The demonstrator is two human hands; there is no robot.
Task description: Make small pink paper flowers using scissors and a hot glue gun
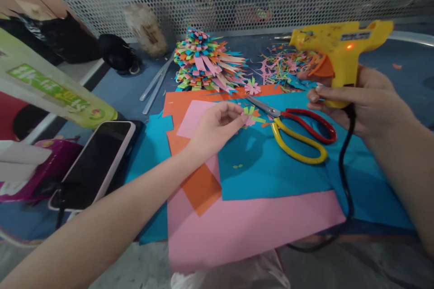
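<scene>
Between thumb and fingertips, my left hand pinches a small paper flower in green, pink and orange, above a blue sheet. My right hand is wrapped round a yellow glue gun, with its orange trigger under the fingers and a lit orange light on its body. The gun's nozzle points left. Scissors with red and yellow handles lie on the sheets between both hands. Behind my left hand a pink paper flower rests beside a cone of fringed colored paper.
Paper scraps lie at the back near a perforated metal panel. Orange and pink sheets overlap in front. At left are a phone, a green bottle and a black round object. The gun's cord crosses the sheets.
</scene>
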